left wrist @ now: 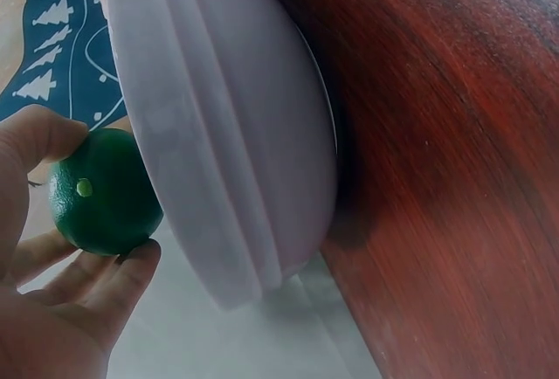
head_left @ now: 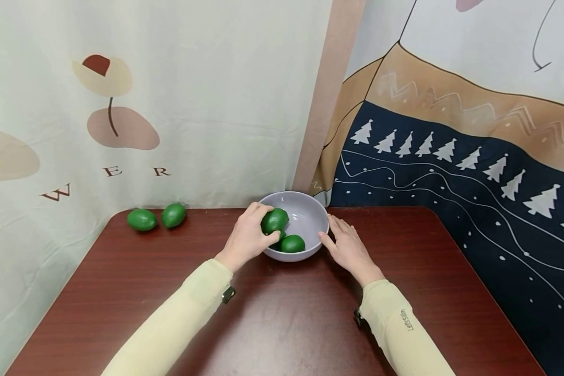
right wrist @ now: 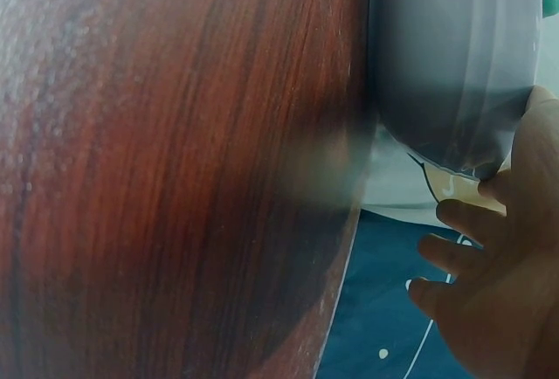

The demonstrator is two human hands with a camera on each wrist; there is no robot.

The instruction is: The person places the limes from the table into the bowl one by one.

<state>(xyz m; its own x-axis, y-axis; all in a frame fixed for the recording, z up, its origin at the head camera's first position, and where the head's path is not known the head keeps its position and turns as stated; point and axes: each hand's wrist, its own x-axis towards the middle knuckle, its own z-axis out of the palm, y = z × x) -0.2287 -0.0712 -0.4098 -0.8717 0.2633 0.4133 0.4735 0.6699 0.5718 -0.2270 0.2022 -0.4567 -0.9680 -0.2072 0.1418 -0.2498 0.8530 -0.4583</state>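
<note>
A lavender bowl (head_left: 309, 213) stands at the back middle of the table. My left hand (head_left: 248, 233) grips a green lime (head_left: 274, 220) between thumb and fingers at the bowl's left rim. In the left wrist view this lime (left wrist: 106, 191) shows a pale stem spot and sits level with the rim. Another lime (head_left: 293, 244) lies inside the bowl near the front. A bit of green shows beneath the gripped lime, mostly hidden. My right hand (head_left: 350, 246) rests its thumb and fingers against the bowl's right side, the fingers fairly straight in the right wrist view.
Two more limes (head_left: 142, 220) lie side by side at the table's back left corner. The dark red wooden table (head_left: 282, 318) meets a pale printed curtain (head_left: 225, 104) behind it. A dark blue printed cloth (head_left: 451, 209) hangs along the right.
</note>
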